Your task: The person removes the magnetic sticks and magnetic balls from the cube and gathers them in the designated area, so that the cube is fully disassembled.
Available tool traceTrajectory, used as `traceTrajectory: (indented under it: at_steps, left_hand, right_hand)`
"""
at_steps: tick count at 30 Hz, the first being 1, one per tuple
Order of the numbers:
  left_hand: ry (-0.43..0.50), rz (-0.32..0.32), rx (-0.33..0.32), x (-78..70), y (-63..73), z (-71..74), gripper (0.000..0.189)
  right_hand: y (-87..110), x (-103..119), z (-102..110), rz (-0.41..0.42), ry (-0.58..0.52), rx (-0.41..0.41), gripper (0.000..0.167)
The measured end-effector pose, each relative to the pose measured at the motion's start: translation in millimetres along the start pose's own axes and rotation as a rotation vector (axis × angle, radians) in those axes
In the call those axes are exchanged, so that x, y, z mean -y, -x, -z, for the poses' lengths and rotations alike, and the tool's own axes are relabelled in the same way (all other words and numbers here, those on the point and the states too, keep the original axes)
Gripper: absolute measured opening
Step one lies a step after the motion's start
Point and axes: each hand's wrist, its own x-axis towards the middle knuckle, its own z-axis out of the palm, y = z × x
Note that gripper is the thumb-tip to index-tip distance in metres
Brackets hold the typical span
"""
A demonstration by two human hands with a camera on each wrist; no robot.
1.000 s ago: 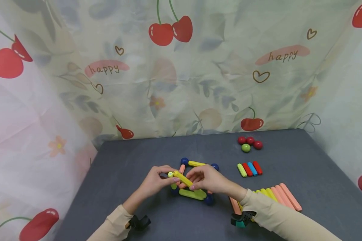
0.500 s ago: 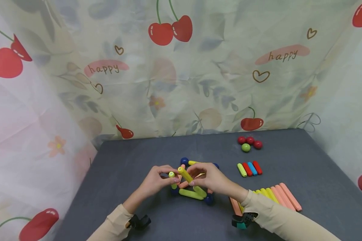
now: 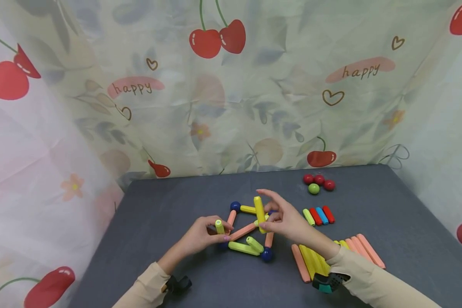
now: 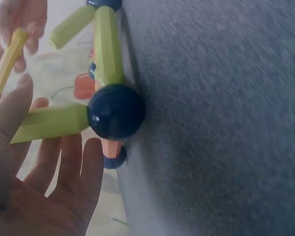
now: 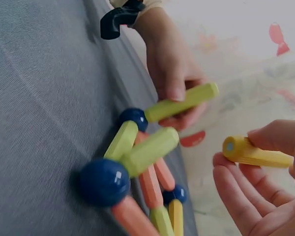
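My left hand (image 3: 202, 235) grips a light-green magnetic rod (image 3: 219, 226) that rises from the near-left dark-blue ball (image 4: 117, 112) of a flat frame. My right hand (image 3: 288, 218) pinches a yellow magnetic rod (image 3: 259, 214) between thumb and fingers, held nearly upright over the frame's right side. The frame joins blue balls with a green rod in front (image 3: 241, 248), a yellow one behind (image 3: 248, 209) and coral ones at the sides. A coral diagonal rod (image 3: 243, 232) crosses it. From the near-right blue ball (image 3: 267, 255) another green rod (image 3: 255, 244) slants upward.
Right of the frame lie long rods in a row, coral (image 3: 301, 263) and yellow (image 3: 313, 259), partly under the right sleeve. Behind them are short rods (image 3: 318, 216), then red balls (image 3: 319, 179) and a green ball (image 3: 313, 188). A printed curtain (image 3: 223, 128) hangs behind the table.
My right hand has moved right and up with the yellow rod, away from the left hand, and the rod has turned nearly upright. The left hand stays at the upright green rod.
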Motion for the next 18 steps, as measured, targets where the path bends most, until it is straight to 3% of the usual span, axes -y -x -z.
traceTrajectory:
  at_steps: [2, 11, 18]
  left_hand:
    - [-0.014, -0.005, 0.011, 0.5, 0.0, 0.0, 0.033]
    - [-0.064, 0.028, 0.042, -7.6, 1.3, 1.2, 0.03]
    - [-0.051, 0.007, 0.052, 4.2, -0.9, 0.0, 0.029]
  right_hand:
    - [6.6, -3.0, 6.8, -0.026, -0.005, -0.002, 0.074]
    - [29.5, -23.8, 25.3, -0.204, 0.072, -0.01, 0.048]
    - [35.4, -39.5, 29.8, -0.245, 0.143, -0.005, 0.034]
